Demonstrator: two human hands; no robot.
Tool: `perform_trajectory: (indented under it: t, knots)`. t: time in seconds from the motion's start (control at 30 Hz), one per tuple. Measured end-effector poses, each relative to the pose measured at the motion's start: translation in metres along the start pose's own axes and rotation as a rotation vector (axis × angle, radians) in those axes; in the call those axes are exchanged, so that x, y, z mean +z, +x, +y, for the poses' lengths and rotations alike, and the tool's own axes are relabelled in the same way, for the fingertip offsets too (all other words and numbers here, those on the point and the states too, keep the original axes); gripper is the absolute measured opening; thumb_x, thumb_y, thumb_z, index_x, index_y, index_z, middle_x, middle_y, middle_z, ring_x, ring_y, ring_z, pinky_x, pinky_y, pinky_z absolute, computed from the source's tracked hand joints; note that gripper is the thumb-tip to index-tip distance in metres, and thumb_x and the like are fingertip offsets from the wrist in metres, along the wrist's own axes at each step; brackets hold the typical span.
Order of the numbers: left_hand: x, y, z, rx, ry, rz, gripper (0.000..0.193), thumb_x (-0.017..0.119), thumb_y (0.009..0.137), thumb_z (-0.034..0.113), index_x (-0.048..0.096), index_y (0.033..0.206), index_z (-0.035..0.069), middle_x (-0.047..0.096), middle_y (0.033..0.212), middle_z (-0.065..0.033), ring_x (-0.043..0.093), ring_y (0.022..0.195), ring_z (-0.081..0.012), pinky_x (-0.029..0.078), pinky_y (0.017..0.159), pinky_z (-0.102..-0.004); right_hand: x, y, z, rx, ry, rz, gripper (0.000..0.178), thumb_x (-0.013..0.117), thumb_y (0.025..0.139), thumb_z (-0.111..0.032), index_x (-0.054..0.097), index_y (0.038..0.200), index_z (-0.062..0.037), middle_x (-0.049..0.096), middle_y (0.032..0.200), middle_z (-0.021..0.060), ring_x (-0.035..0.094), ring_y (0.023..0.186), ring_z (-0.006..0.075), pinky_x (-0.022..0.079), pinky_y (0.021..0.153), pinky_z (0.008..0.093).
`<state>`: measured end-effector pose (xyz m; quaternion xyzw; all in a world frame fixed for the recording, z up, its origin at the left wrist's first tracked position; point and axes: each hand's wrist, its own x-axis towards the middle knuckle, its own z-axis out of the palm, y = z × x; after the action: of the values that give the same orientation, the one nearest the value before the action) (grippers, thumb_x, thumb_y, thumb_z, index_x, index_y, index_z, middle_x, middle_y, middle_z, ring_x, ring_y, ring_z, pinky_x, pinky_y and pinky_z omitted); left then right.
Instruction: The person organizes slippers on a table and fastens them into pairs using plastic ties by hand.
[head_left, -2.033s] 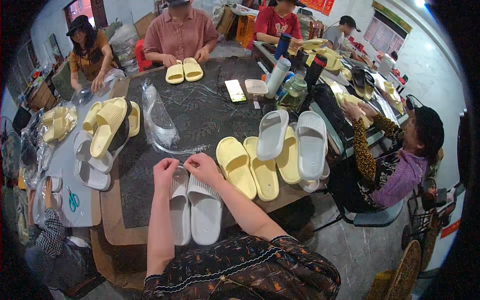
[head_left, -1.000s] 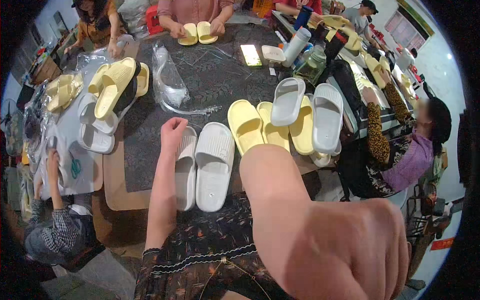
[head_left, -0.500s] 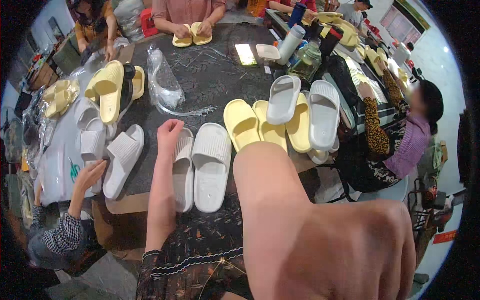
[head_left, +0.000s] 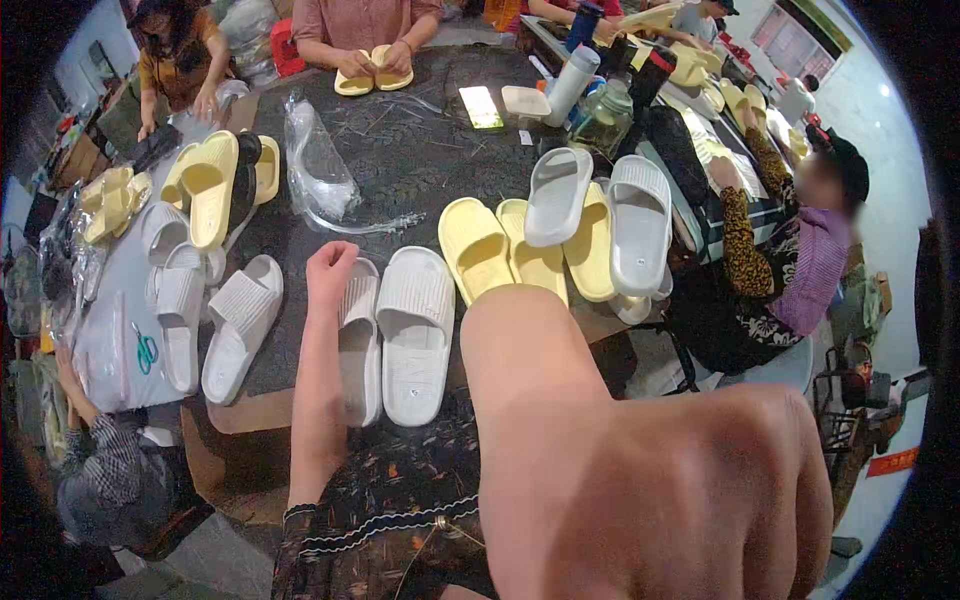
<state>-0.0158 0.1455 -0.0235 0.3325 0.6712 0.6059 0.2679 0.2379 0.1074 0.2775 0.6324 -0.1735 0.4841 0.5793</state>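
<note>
My left hand (head_left: 332, 264) rests loosely curled, no object showing in it, beside the upper strap of a light grey slipper (head_left: 360, 340). That forearm partly covers the slipper. To its right lies the matching grey slipper (head_left: 416, 335) with a ribbed strap. My right arm is bent, its elbow by the yellow slippers (head_left: 474, 250) on the table. Very large and close in the lower right is my right hand (head_left: 720, 470), back and knuckles showing; its fingertips are hidden. More grey slippers (head_left: 558, 195) lean on the yellow ones.
Further grey slippers (head_left: 243, 325), yellow slippers (head_left: 212, 195) and green-handled scissors (head_left: 146, 347) lie at left. A clear plastic bag (head_left: 320, 170) lies mid-table. A lit phone (head_left: 480, 107), a white bottle (head_left: 574, 85) and a glass jar (head_left: 602, 118) stand farther back. Several co-workers surround the table.
At lower left a co-worker's hand has drawn away from the grey slippers toward the left edge, uncovering the scissors. The whole view has shifted slightly. My hands keep their pose.
</note>
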Motion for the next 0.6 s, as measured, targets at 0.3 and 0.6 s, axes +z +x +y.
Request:
perform_trajectory:
  t: [0.3, 0.6]
  knots:
    - [-0.003, 0.005, -0.005, 0.007, 0.019, -0.012, 0.017, 0.068, 0.085, 0.015, 0.068, 0.091, -0.001, 0.064, 0.075, 0.0019, 0.054, 0.070, -0.0046, 0.045, 0.066, -0.0218, -0.001, -0.001, 0.014, 0.064, 0.007, 0.080, 0.038, 0.047, 0.094, -0.038, 0.050, 0.064, -0.0138, 0.049, 0.061, 0.0027, 0.045, 0.050, 0.0204, 0.045, 0.062, 0.0363]
    - [-0.003, 0.002, -0.002, -0.006, 0.007, -0.013, 0.019, 0.070, 0.084, 0.017, 0.068, 0.090, -0.001, 0.063, 0.076, 0.0027, 0.053, 0.069, -0.0046, 0.044, 0.066, -0.0220, 0.001, -0.003, 0.023, 0.123, 0.010, 0.145, 0.043, 0.047, 0.094, -0.044, 0.047, 0.061, -0.0149, 0.046, 0.058, 0.0016, 0.043, 0.048, 0.0217, 0.044, 0.062, 0.0387]
